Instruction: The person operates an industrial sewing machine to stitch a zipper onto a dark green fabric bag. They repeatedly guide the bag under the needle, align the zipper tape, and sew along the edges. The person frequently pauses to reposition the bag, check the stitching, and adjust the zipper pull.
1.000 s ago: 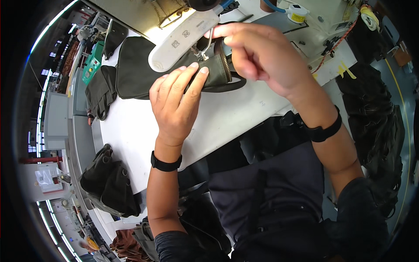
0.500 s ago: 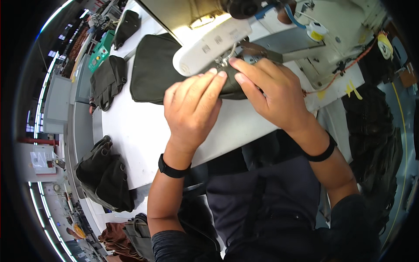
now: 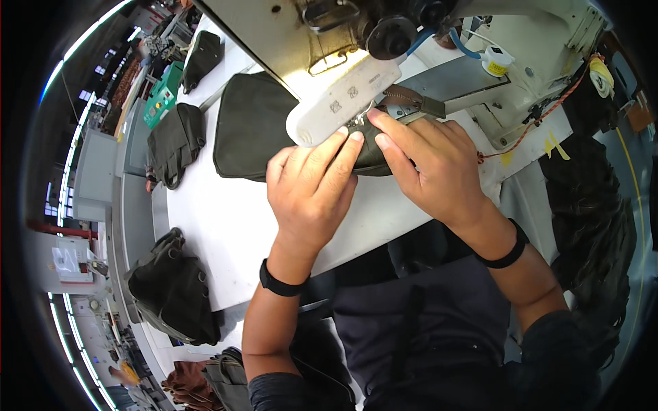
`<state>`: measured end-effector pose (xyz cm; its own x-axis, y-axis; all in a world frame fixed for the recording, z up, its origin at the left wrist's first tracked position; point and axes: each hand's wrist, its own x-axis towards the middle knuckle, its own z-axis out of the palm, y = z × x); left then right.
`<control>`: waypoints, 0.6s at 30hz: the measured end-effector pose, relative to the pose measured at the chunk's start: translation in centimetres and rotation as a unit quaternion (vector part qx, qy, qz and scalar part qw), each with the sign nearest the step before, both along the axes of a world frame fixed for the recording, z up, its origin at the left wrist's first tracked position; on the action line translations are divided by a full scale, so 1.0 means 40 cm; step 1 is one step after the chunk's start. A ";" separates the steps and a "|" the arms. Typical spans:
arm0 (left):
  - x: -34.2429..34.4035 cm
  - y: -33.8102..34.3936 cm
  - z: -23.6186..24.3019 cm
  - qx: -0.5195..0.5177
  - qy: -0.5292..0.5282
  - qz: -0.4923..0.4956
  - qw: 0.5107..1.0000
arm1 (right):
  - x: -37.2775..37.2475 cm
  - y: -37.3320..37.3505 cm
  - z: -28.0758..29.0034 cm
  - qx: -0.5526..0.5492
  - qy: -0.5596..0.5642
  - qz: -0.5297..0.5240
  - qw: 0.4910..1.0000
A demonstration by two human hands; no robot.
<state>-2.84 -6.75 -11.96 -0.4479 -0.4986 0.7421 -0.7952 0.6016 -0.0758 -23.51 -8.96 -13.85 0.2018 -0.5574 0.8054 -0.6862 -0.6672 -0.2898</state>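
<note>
A dark green fabric bag piece (image 3: 253,127) lies on the white table under the head of a sewing machine (image 3: 343,99). My left hand (image 3: 312,185) rests on it with fingers stretched, tips pressing just left of the presser foot (image 3: 358,121). From the right, my right hand (image 3: 432,161) touches the piece, its index fingertip close to the foot and its thumb apart. The other right fingers are partly hidden. A brown zipper (image 3: 404,96) with a dark tab curves behind the foot. The needle point cannot be made out.
Dark green bags (image 3: 175,144) stand along the table's left side, with another dark bag (image 3: 175,291) at the near left edge. Brown material (image 3: 188,383) lies below. An orange cord (image 3: 534,113) hangs at the right, beside dark hanging material (image 3: 589,233).
The whole view has shifted slightly, so the machine and table sit lower in the picture. Both hands keep about the same place beside the presser foot, and more of the zipper shows.
</note>
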 end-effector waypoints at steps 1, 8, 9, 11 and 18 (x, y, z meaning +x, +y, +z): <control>-0.001 0.001 0.002 0.001 0.004 0.000 1.000 | 0.002 0.001 0.002 0.008 0.001 -0.002 1.000; -0.002 0.003 0.019 0.020 0.013 0.003 1.000 | 0.009 0.002 0.022 0.014 -0.014 0.007 1.000; -0.001 0.002 0.016 0.020 0.014 0.003 1.000 | 0.007 0.002 0.017 0.008 -0.019 0.009 1.000; -0.001 0.003 0.014 0.024 0.015 0.005 1.000 | 0.005 0.007 0.017 0.026 -0.007 0.004 1.000; -0.012 0.005 0.017 0.022 0.003 0.011 1.000 | -0.004 0.009 0.006 0.038 -0.029 0.014 0.999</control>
<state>-3.30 -6.54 -11.26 -0.4332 -0.5395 0.7220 -0.8081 0.5873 -0.0459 -23.66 -8.62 -13.60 0.1716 -0.6117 0.7722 -0.6480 -0.6605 -0.3792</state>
